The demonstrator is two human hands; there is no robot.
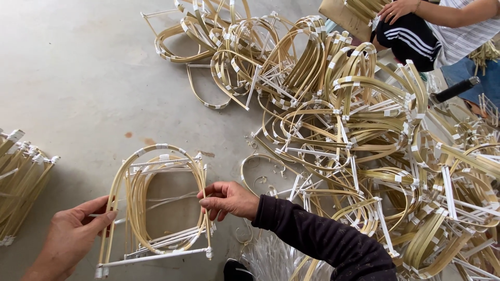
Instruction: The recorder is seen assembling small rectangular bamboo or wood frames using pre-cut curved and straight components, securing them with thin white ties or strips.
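Hands steady an arched bamboo frame (156,203) on a concrete floor (78,78). Left hand (73,234) pinches its outer curved strip between thumb and fingers; right hand (226,199), dark-sleeved, closes fingertips on the opposite upright. Pale split strips, taped white at joints, form the hoop. Beyond the right grip sprawls a tangled heap of matching frames (354,140).
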